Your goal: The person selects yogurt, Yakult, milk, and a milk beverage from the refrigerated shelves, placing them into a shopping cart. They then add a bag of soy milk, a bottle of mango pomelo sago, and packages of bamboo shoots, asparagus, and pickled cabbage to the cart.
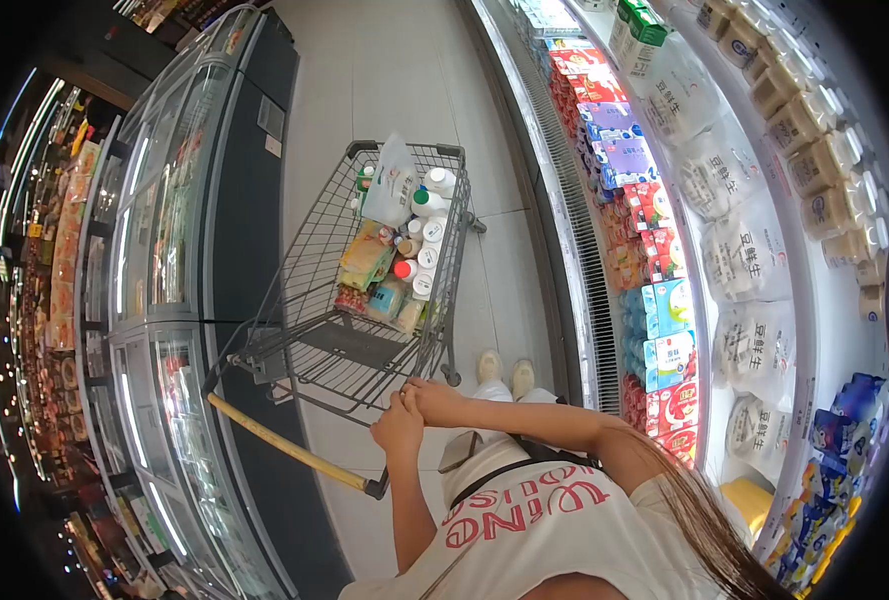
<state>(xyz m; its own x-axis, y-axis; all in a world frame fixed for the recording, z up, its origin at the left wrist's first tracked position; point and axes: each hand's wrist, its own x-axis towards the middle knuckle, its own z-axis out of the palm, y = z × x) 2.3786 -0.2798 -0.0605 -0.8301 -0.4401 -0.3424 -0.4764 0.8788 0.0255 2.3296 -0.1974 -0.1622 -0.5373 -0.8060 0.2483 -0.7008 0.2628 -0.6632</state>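
Note:
My left hand (398, 426) and my right hand (435, 402) are together, fingers curled and closed against each other. They overlap the near corner of a grey wire shopping cart (305, 265); what is between the fingers is hidden. The cart's yellow handle (290, 440) runs to the left of my hands, apart from them. Inside the basket are several white bottles (429, 256), one with a red cap (405, 269) and one with a green cap (427, 199). A translucent plastic bag (392, 182) stands at the far end, and yellow-green packets (366, 258) lie beside the bottles.
Glass-fronted freezer cabinets (177, 215) line the left side. Along the right runs an open chilled shelf with boxed drink packs (620, 140), white bags (740, 255) and capped bottles (815, 170). Grey tiled floor (365, 60) stretches between them; my shoes (505, 370) are right of the cart.

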